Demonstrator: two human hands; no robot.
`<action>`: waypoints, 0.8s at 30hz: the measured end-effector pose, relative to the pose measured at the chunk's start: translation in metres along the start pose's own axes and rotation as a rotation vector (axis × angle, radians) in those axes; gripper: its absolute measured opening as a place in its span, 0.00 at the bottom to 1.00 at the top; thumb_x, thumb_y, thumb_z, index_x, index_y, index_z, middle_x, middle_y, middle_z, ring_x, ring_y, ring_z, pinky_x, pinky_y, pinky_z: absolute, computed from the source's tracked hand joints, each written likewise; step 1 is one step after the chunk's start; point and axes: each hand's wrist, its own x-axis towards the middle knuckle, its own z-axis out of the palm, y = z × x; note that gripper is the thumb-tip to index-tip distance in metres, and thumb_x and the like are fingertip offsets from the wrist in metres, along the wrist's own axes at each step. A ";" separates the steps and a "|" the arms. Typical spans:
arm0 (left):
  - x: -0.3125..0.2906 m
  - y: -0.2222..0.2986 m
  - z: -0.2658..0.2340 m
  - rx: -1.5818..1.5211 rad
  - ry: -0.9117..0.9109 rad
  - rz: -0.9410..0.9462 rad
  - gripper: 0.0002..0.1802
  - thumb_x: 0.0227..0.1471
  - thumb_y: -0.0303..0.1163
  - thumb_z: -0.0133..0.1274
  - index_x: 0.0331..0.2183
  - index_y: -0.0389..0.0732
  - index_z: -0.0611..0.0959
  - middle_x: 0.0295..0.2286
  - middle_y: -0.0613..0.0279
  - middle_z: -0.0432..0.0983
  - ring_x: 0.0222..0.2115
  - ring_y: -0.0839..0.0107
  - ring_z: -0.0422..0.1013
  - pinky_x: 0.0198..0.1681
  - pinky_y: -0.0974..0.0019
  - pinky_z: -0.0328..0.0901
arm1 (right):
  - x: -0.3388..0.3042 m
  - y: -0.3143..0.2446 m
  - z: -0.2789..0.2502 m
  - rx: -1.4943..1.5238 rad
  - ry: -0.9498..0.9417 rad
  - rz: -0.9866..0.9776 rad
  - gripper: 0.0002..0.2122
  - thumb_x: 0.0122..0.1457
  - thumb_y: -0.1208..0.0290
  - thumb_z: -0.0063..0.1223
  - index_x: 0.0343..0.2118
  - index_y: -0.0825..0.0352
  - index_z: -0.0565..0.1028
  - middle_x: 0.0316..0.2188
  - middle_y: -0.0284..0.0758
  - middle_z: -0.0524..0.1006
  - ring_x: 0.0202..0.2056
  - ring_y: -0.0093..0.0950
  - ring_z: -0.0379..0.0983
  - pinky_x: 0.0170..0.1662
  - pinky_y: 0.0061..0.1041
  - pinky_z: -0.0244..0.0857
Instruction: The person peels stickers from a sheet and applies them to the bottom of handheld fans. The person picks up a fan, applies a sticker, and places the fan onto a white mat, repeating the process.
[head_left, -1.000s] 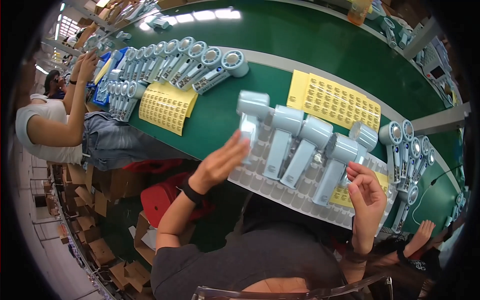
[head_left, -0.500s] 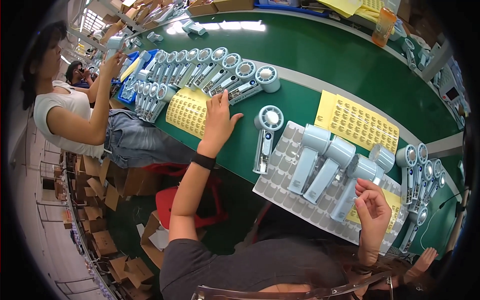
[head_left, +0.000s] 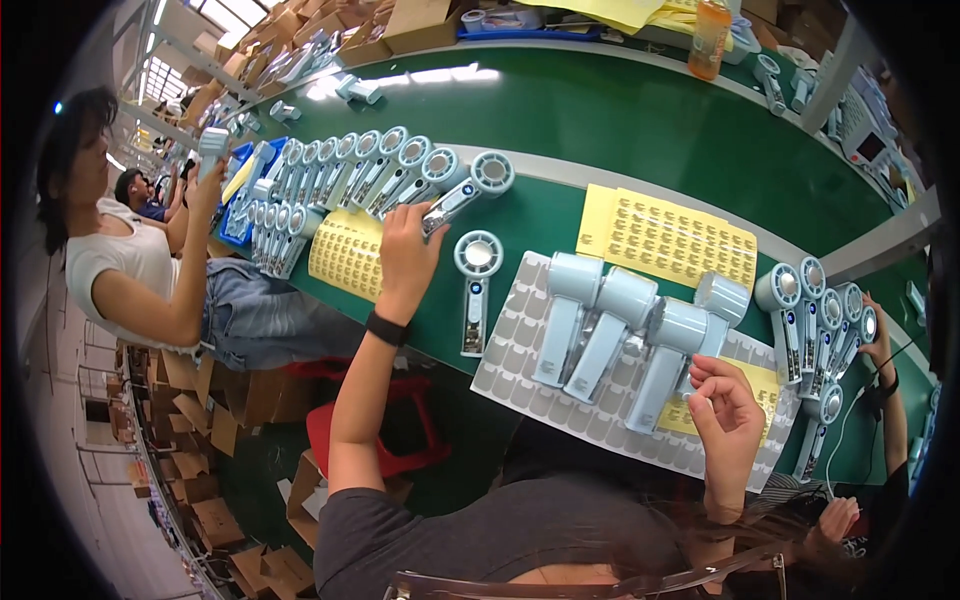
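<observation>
Two bare hands work over a long green table with a smooth, slightly glossy top and a pale grey strip running along it. The left hand reaches forward and grips the handle end of a handheld fan, a pale blue plastic piece with a round grilled head and a slim flat handle; the fingers curl around the handle while the head lies away from the hand, touching the end of a row of like fans laid side by side at a slant. Just beside that hand, to its right, a single fan lies flat on the table with its round head up and its handle pointing back toward the person.

The right hand is loosely clenched, fingertips pinched together at the lower edge of a grey sticker sheet of small rounded squares; whether it holds a sticker cannot be told. On that sheet, just left of and above the hand, lie four chunky light-blue fan bodies, matte, with blocky heads and tapered handles. Yellow label sheets with rows of tiny tabs lie flat beyond them, and another lies under the left wrist. A further cluster of fans sits at the right. A person in a white shirt sits at the far left.
</observation>
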 end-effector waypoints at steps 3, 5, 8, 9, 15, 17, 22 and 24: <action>0.015 0.034 -0.016 0.021 0.046 0.103 0.21 0.41 0.24 0.63 0.42 0.38 0.78 0.33 0.54 0.70 0.38 0.54 0.68 0.41 0.56 0.66 | 0.000 0.003 -0.010 -0.021 0.029 -0.020 0.02 0.55 0.83 0.55 0.31 0.71 0.74 0.50 0.42 0.72 0.50 0.30 0.71 0.58 0.31 0.62; 0.025 0.060 -0.018 0.020 0.081 0.226 0.23 0.38 0.23 0.63 0.42 0.38 0.78 0.32 0.55 0.69 0.37 0.56 0.68 0.37 0.58 0.67 | 0.001 0.002 -0.015 -0.009 0.040 -0.021 0.02 0.55 0.84 0.55 0.30 0.72 0.74 0.50 0.43 0.73 0.50 0.31 0.71 0.58 0.31 0.63; 0.049 0.090 -0.006 0.000 0.050 0.371 0.25 0.36 0.22 0.64 0.42 0.38 0.78 0.32 0.56 0.68 0.36 0.57 0.69 0.33 0.60 0.67 | 0.007 -0.002 -0.027 -0.009 0.056 -0.040 0.02 0.55 0.83 0.54 0.30 0.72 0.74 0.50 0.43 0.73 0.50 0.31 0.71 0.58 0.31 0.62; 0.058 0.100 -0.001 -0.008 0.035 0.437 0.26 0.35 0.22 0.64 0.42 0.37 0.77 0.32 0.56 0.68 0.36 0.58 0.69 0.31 0.61 0.67 | 0.013 -0.005 -0.030 -0.016 0.054 -0.055 0.01 0.55 0.82 0.54 0.30 0.72 0.74 0.50 0.43 0.73 0.50 0.31 0.71 0.59 0.31 0.62; 0.094 0.160 0.050 -0.044 -0.209 0.677 0.26 0.37 0.19 0.61 0.42 0.35 0.75 0.34 0.56 0.67 0.36 0.59 0.70 0.33 0.59 0.70 | 0.079 -0.037 -0.037 0.180 -0.041 0.043 0.04 0.58 0.77 0.55 0.33 0.73 0.75 0.49 0.43 0.74 0.51 0.30 0.70 0.60 0.29 0.60; 0.098 0.169 0.060 -0.091 -0.291 0.709 0.25 0.38 0.19 0.61 0.42 0.34 0.74 0.34 0.56 0.67 0.37 0.58 0.70 0.35 0.59 0.70 | 0.105 -0.041 -0.029 0.259 -0.077 0.092 0.06 0.59 0.75 0.55 0.34 0.73 0.76 0.49 0.42 0.75 0.52 0.29 0.70 0.60 0.27 0.59; 0.091 0.164 0.068 -0.575 -0.614 0.545 0.23 0.43 0.17 0.56 0.46 0.33 0.76 0.44 0.52 0.69 0.43 0.54 0.72 0.46 0.59 0.70 | 0.168 -0.013 -0.012 0.295 -0.202 0.389 0.10 0.59 0.72 0.59 0.40 0.73 0.78 0.43 0.38 0.78 0.48 0.22 0.72 0.55 0.21 0.64; 0.088 0.159 0.074 -0.716 -0.705 0.540 0.25 0.45 0.15 0.54 0.48 0.34 0.77 0.51 0.50 0.69 0.48 0.52 0.71 0.51 0.59 0.69 | 0.189 0.008 -0.006 0.252 -0.197 0.417 0.10 0.58 0.73 0.59 0.39 0.73 0.78 0.41 0.37 0.78 0.46 0.22 0.73 0.54 0.21 0.65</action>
